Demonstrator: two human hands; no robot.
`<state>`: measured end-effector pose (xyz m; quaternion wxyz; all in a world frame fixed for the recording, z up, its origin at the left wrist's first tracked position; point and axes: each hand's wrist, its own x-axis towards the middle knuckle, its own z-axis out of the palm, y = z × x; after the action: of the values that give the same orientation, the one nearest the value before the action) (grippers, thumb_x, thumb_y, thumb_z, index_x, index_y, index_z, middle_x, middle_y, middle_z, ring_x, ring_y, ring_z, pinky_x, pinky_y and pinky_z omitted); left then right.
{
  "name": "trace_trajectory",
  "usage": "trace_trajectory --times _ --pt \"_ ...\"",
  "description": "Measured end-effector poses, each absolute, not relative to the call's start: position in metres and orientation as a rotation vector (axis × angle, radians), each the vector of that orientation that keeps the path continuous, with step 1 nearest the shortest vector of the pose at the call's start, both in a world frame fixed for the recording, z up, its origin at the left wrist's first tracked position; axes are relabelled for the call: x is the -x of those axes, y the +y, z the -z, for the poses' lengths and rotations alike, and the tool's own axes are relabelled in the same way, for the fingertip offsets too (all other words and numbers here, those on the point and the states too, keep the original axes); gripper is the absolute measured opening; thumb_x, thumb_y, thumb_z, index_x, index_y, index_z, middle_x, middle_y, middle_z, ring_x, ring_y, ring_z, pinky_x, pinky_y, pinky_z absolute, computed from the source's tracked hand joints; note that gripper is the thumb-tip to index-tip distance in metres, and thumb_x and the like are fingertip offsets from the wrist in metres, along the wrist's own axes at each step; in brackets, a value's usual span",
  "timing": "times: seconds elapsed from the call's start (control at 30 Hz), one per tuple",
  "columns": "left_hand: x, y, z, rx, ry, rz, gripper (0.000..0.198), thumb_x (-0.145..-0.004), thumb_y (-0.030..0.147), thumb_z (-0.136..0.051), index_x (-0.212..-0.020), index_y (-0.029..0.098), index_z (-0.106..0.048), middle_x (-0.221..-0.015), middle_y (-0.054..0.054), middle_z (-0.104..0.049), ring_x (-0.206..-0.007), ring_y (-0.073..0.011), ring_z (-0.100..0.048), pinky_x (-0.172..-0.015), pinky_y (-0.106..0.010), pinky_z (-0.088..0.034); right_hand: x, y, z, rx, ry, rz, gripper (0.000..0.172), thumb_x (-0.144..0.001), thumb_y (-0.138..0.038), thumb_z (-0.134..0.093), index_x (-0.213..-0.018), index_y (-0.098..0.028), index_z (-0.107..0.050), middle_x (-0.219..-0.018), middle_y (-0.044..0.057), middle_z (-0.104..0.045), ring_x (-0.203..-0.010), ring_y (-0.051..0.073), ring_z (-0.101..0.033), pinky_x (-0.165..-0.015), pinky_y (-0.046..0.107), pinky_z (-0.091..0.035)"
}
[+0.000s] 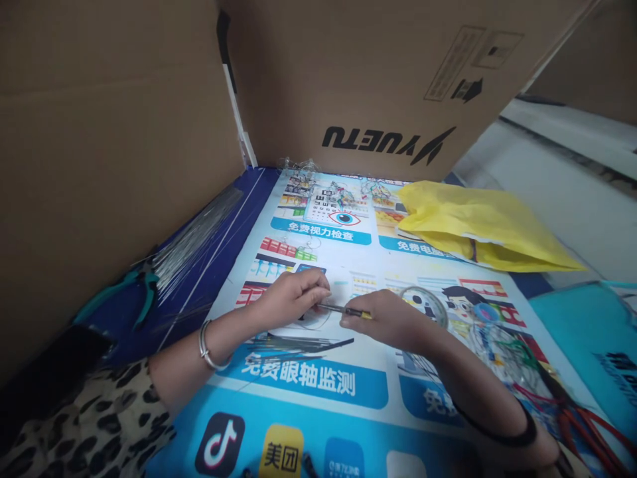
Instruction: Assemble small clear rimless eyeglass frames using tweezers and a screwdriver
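My left hand (pixel 293 297) rests on a printed poster (pixel 318 392), fingers curled and pinched on a thin clear wire loop (pixel 318 322) at its fingertips. Facing it, my right hand (pixel 385 318) is closed round a small slim tool with a yellow handle (pixel 348 311), whose metal tip points left and meets the left fingertips. Below the hands lie several thin wires (pixel 298 344) on the poster. A silver bangle sits on my left wrist and a dark band on my right.
Cardboard walls (pixel 114 133) stand at left and behind. A bundle of straight silver wires (pixel 194 242) and teal-handled pliers (pixel 134 289) lie at left. A yellow plastic bag (pixel 478 226) lies at back right, clear rings and coloured wire (pixel 502 345) at right, a teal bag (pixel 592 338) beyond.
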<state>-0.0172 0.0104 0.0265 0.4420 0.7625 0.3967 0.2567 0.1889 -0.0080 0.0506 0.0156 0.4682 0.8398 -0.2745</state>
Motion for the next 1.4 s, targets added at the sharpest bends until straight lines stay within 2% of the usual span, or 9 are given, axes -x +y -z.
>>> trace_trajectory --times 0.1,0.2,0.33,0.43,0.63,0.73,0.9,1.23,1.4 --pt "0.018 0.011 -0.027 -1.834 0.969 -0.667 0.02 -0.085 0.03 -0.044 -0.077 0.016 -0.055 -0.067 0.001 -0.061 -0.062 -0.0097 -0.057 -0.06 -0.021 -0.043 -0.189 -0.008 -0.049 -1.474 2.63 0.847 0.028 -0.084 -0.04 -0.044 -0.076 -0.021 -0.063 -0.07 0.0 -0.064 -0.065 0.012 -0.054 -0.056 0.022 -0.031" --pt "0.018 0.015 -0.025 -1.576 0.981 -0.725 0.027 -0.085 0.038 -0.041 -0.076 0.016 -0.052 -0.065 -0.001 -0.062 -0.06 -0.0108 -0.06 -0.057 -0.021 -0.045 -0.186 -0.007 -0.041 -1.566 2.724 0.661 0.028 -0.085 -0.04 -0.042 -0.081 -0.02 -0.061 -0.076 0.002 -0.063 -0.07 0.014 -0.054 -0.06 0.023 -0.032" --pt "0.02 0.022 -0.021 -1.286 1.075 -0.801 0.029 -0.083 0.041 -0.046 -0.074 0.014 -0.052 -0.061 -0.002 -0.063 -0.051 -0.0112 -0.061 -0.047 -0.018 -0.043 -0.18 -0.006 -0.023 -1.76 2.873 0.148 0.024 -0.085 -0.035 -0.044 -0.087 -0.018 -0.06 -0.08 0.005 -0.06 -0.079 0.018 -0.051 -0.069 0.028 -0.032" --pt "0.021 0.025 -0.019 -1.168 1.092 -0.836 0.029 -0.081 0.04 -0.05 -0.072 0.013 -0.053 -0.059 -0.004 -0.064 -0.049 -0.0115 -0.06 -0.047 -0.019 -0.044 -0.176 -0.008 -0.012 -1.806 2.975 -0.155 0.021 -0.085 -0.031 -0.046 -0.094 -0.018 -0.06 -0.083 0.006 -0.059 -0.082 0.019 -0.048 -0.072 0.03 -0.03" --pt "0.016 0.021 -0.019 -0.879 1.032 -0.881 0.024 -0.079 0.036 -0.055 -0.08 0.012 -0.057 -0.072 -0.008 -0.067 -0.059 -0.015 -0.064 -0.052 -0.024 -0.05 -0.173 -0.016 -0.014 -1.508 2.993 -0.873 0.021 -0.084 -0.021 -0.048 -0.101 -0.019 -0.058 -0.082 0.006 -0.058 -0.077 0.018 -0.043 -0.072 0.034 -0.027" --pt "0.012 0.017 -0.023 -0.797 1.024 -0.88 0.021 -0.078 0.033 -0.055 -0.082 0.012 -0.057 -0.074 -0.009 -0.067 -0.063 -0.0164 -0.064 -0.052 -0.025 -0.05 -0.172 -0.019 -0.018 -1.364 2.95 -1.092 0.023 -0.084 -0.018 -0.047 -0.104 -0.018 -0.057 -0.084 0.006 -0.058 -0.076 0.018 -0.042 -0.071 0.035 -0.026" --pt "0.01 0.012 -0.026 -0.781 0.959 -0.864 0.02 -0.078 0.03 -0.056 -0.079 0.011 -0.058 -0.076 -0.008 -0.065 -0.065 -0.0146 -0.063 -0.054 -0.024 -0.05 -0.168 -0.02 -0.02 -1.295 2.916 -1.168 0.025 -0.085 -0.017 -0.045 -0.107 -0.017 -0.056 -0.084 0.006 -0.059 -0.076 0.018 -0.042 -0.071 0.035 -0.026" --pt "0.008 0.011 -0.023 -0.787 0.983 -0.84 0.019 -0.078 0.03 -0.056 -0.08 0.012 -0.06 -0.078 -0.007 -0.065 -0.068 -0.0142 -0.061 -0.057 -0.024 -0.048 -0.165 -0.02 -0.02 -1.314 3.004 -0.952 0.025 -0.087 -0.015 -0.041 -0.107 -0.02 -0.056 -0.082 0.006 -0.059 -0.078 0.018 -0.044 -0.072 0.034 -0.025" --pt "0.007 0.011 -0.021 -0.797 0.961 -0.826 0.021 -0.076 0.032 -0.056 -0.079 0.012 -0.06 -0.074 -0.005 -0.063 -0.066 -0.0132 -0.06 -0.056 -0.024 -0.047 -0.165 -0.019 -0.019 -1.222 2.984 -1.071 0.023 -0.086 -0.016 -0.044 -0.105 -0.018 -0.057 -0.08 0.005 -0.06 -0.076 0.018 -0.043 -0.072 0.035 -0.026"
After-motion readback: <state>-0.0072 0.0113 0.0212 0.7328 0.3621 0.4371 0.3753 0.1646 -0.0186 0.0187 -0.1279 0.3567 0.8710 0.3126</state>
